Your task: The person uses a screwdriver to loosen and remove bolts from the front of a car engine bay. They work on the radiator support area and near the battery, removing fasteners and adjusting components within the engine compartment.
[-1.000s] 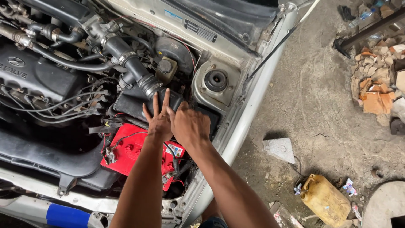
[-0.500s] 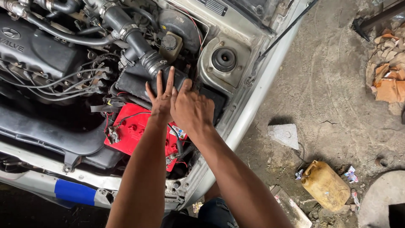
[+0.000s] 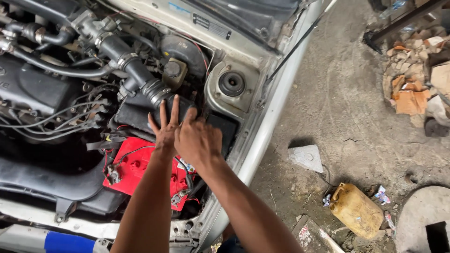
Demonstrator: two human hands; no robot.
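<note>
Both my arms reach into a car's open engine bay. My left hand (image 3: 164,129) has its fingers spread and rests against the black air filter box (image 3: 133,115), just below the ribbed black intake hose (image 3: 140,77). My right hand (image 3: 199,140) lies beside it, fingers curled down over the box's right end; I cannot see what the fingertips touch. Under my wrists sits a red-topped battery (image 3: 136,168) with cables and a terminal clamp (image 3: 112,174).
The black engine cover (image 3: 37,91) with ignition wires lies to the left, and the strut mount (image 3: 231,84) to the right. A hood prop rod (image 3: 293,49) leans over the fender. On the dirt floor are a yellow jerrycan (image 3: 356,211), a concrete chunk (image 3: 305,157) and rubble (image 3: 412,89).
My view has shifted slightly, so the engine bay sits lower in the picture. Both hands stay together on the air filter box, the left fingers still spread.
</note>
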